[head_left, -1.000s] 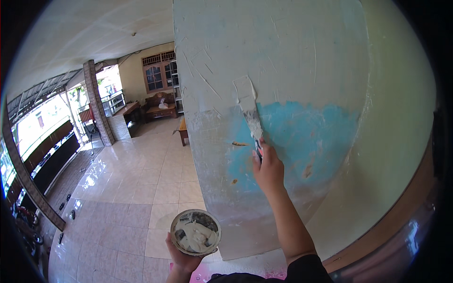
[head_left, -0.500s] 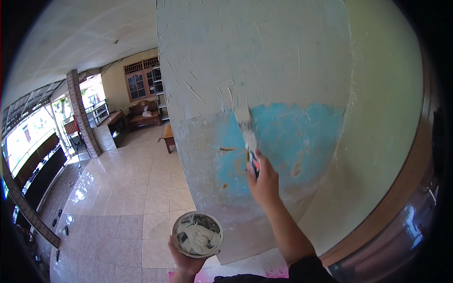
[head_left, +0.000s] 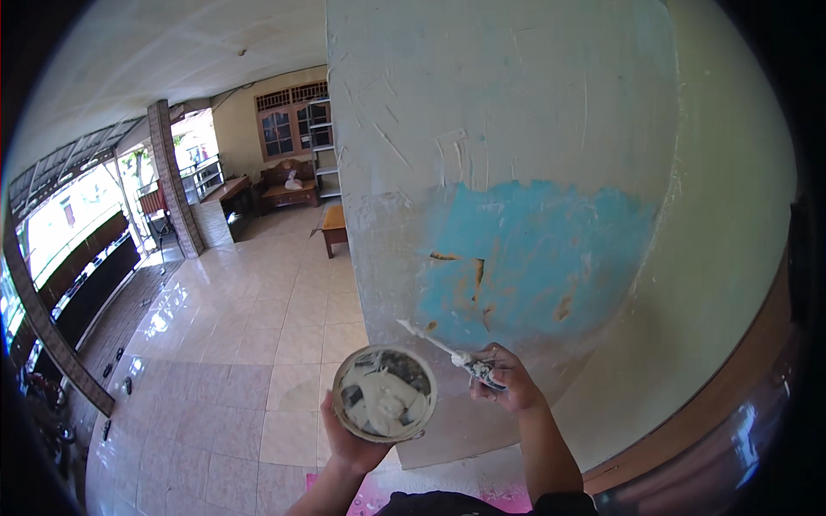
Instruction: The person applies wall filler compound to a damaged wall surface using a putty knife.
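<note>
My left hand (head_left: 353,443) is wrapped round the lower side of a round bucket (head_left: 346,423) that holds thick off-white putty (head_left: 387,402). A putty knife (head_left: 434,340) is gripped by its handle in my right hand (head_left: 509,380), just right of the bucket. Its blade, seen nearly edge-on, is smeared with putty and points up and left, apart from the bucket rim. Behind it stands the wall (head_left: 482,95), covered above in greyish-white putty with raised ridges. Lower down, a bright blue patch (head_left: 533,249) shows brown chipped spots and cracks.
A tiled floor (head_left: 249,344) stretches away on the left. Farther back are a wooden bench (head_left: 288,189), a small wooden table (head_left: 334,225), a shelf rack (head_left: 322,142) and a pillar (head_left: 172,181). A brown wooden edge (head_left: 688,421) curves along the right. Pink material (head_left: 344,497) lies below my arms.
My right hand has drawn the putty knife off the wall, down toward the bucket, and turned it. The bucket has come up and right in the view, which has shifted slightly.
</note>
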